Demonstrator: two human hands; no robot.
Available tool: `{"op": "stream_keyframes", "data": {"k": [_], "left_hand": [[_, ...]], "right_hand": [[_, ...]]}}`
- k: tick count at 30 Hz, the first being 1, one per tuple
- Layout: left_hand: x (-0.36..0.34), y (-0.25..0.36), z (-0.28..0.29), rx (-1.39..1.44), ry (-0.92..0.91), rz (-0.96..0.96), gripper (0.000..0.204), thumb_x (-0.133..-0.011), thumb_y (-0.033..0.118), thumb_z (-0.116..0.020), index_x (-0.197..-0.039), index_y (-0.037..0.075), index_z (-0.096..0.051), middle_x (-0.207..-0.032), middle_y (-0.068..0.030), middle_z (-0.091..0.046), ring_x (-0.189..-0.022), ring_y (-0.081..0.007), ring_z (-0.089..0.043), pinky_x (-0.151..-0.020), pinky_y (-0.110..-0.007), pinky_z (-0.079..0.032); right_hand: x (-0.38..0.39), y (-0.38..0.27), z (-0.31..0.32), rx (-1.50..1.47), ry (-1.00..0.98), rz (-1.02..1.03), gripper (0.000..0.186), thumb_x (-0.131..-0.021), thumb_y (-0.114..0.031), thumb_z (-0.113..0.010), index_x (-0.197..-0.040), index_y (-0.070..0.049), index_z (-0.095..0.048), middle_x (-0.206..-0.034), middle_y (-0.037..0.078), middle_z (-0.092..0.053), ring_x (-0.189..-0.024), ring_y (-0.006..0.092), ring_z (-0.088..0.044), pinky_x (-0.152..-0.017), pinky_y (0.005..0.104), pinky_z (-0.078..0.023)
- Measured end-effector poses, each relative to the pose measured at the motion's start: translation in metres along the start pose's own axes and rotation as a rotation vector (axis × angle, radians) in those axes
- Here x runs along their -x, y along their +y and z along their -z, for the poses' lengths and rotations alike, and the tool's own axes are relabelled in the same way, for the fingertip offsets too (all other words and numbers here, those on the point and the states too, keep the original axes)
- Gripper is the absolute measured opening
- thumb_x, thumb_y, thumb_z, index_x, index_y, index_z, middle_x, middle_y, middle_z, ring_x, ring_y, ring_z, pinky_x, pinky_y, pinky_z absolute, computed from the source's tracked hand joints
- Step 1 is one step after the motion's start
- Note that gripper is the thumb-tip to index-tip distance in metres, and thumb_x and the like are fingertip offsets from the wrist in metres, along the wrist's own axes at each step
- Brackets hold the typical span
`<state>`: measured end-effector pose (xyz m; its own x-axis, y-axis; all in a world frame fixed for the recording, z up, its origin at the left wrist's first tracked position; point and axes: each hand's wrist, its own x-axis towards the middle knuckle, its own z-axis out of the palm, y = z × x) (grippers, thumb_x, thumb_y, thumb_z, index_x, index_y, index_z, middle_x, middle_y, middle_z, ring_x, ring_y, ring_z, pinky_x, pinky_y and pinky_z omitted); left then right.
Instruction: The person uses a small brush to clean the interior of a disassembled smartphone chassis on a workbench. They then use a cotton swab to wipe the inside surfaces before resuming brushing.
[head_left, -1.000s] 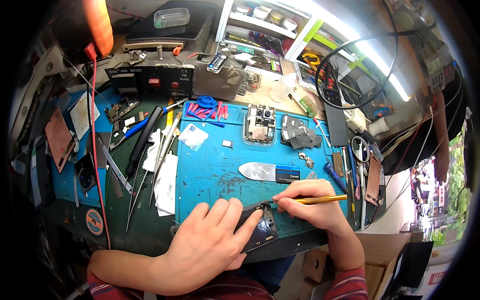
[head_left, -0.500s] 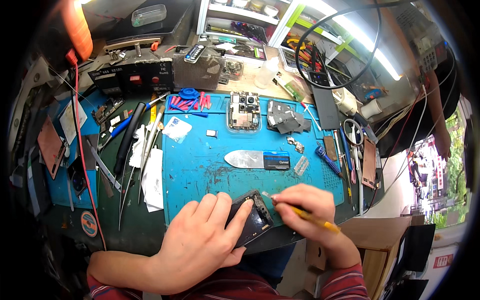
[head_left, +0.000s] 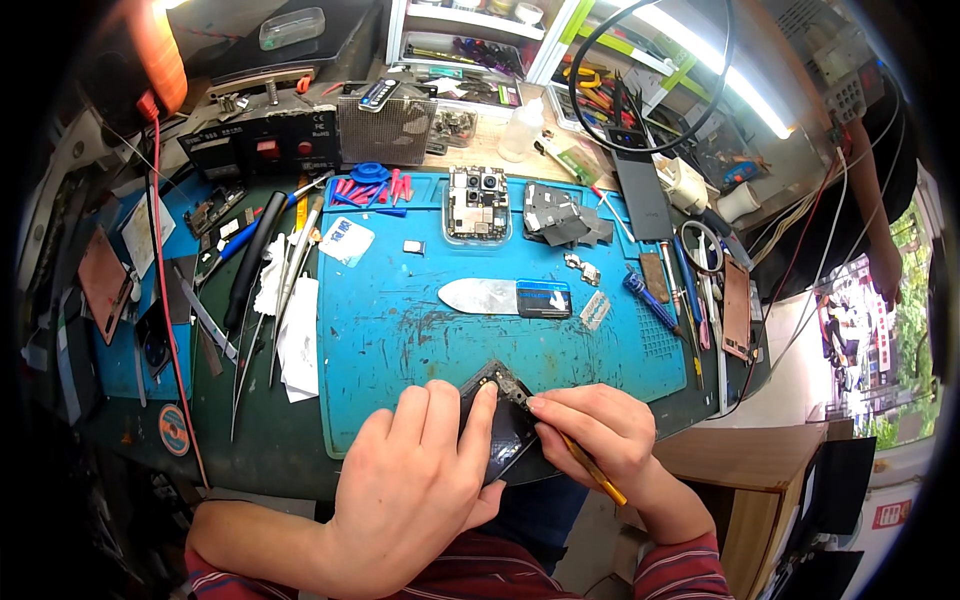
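Observation:
A dark phone frame with its screen [head_left: 508, 440] is tilted at the near edge of the blue mat. My left hand [head_left: 410, 480] is closed on it, the index finger pressed along its top end and the thumb at its lower side. My right hand [head_left: 600, 430] pinches a slim yellow-handled craft knife [head_left: 597, 470] like a pen. The knife's tip meets the frame's top right edge, where my fingers hide the blade. Ahead of both hands lies a flat metal pry blade [head_left: 485, 296] with a blue and black handle.
The blue mat [head_left: 400, 340] carries a phone board in a clear case [head_left: 480, 205], dark shield pieces [head_left: 565, 215] and small metal parts [head_left: 583, 268]. Tweezers [head_left: 295, 265] and white tissue [head_left: 298, 345] lie left. Screwdrivers [head_left: 650, 300] lie right. A red cable [head_left: 165, 270] hangs at left.
The phone frame has turned, its top corner now pointing farther away. My right hand has brought the craft knife from just off the frame's end onto its edge. The view has shifted slightly.

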<state>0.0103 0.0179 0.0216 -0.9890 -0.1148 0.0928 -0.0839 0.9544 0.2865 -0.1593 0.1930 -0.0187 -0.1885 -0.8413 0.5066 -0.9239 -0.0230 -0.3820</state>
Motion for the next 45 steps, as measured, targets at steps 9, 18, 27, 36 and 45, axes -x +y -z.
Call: {"op": "stream_keyframes", "data": {"k": [9,18,27,36,45], "left_hand": [[-0.001,0.000,-0.001,0.010,-0.005,-0.005,0.081,-0.071,0.040,-0.089,-0.142,0.006,-0.067,-0.105,-0.0115,-0.053,-0.095,-0.0271,-0.057,-0.075,-0.038,-0.049],[-0.001,-0.001,-0.001,0.011,0.001,-0.008,0.082,-0.071,0.041,-0.089,-0.142,0.006,-0.066,-0.105,-0.0114,-0.053,-0.095,-0.0268,-0.056,-0.074,-0.038,-0.049],[0.000,-0.002,-0.002,0.007,0.007,-0.014,0.082,-0.071,0.041,-0.089,-0.142,0.006,-0.066,-0.105,-0.0110,-0.053,-0.095,-0.0263,-0.056,-0.073,-0.037,-0.048],[0.000,-0.003,-0.002,0.003,0.005,-0.016,0.083,-0.070,0.041,-0.089,-0.142,0.006,-0.066,-0.106,-0.0109,-0.054,-0.095,-0.0262,-0.056,-0.073,-0.037,-0.048],[0.000,-0.003,-0.003,0.021,0.011,-0.017,0.082,-0.070,0.040,-0.089,-0.142,0.006,-0.067,-0.105,-0.0112,-0.054,-0.095,-0.0267,-0.057,-0.074,-0.037,-0.049]], "right_hand": [[0.000,0.000,-0.002,0.011,0.004,0.002,0.034,-0.078,0.004,-0.084,-0.111,-0.003,-0.080,-0.103,0.013,-0.078,-0.084,0.0256,-0.077,-0.069,0.0334,-0.061],[0.000,0.001,-0.001,0.029,-0.011,0.018,0.036,-0.079,0.000,-0.087,-0.114,-0.002,-0.077,-0.107,0.010,-0.078,-0.085,0.0244,-0.076,-0.069,0.0340,-0.061],[0.003,-0.002,-0.006,0.078,0.052,-0.020,0.035,-0.078,0.002,-0.085,-0.111,-0.002,-0.079,-0.105,0.011,-0.078,-0.082,0.0251,-0.076,-0.069,0.0338,-0.061],[0.007,-0.002,-0.005,0.089,0.075,0.010,0.036,-0.076,0.002,-0.087,-0.111,-0.003,-0.078,-0.101,0.010,-0.078,-0.079,0.0248,-0.076,-0.066,0.0333,-0.061],[0.009,-0.002,0.004,-0.005,0.020,-0.019,0.035,-0.076,0.002,-0.086,-0.110,-0.004,-0.077,-0.099,0.009,-0.078,-0.084,0.0248,-0.078,-0.068,0.0329,-0.062]]}}
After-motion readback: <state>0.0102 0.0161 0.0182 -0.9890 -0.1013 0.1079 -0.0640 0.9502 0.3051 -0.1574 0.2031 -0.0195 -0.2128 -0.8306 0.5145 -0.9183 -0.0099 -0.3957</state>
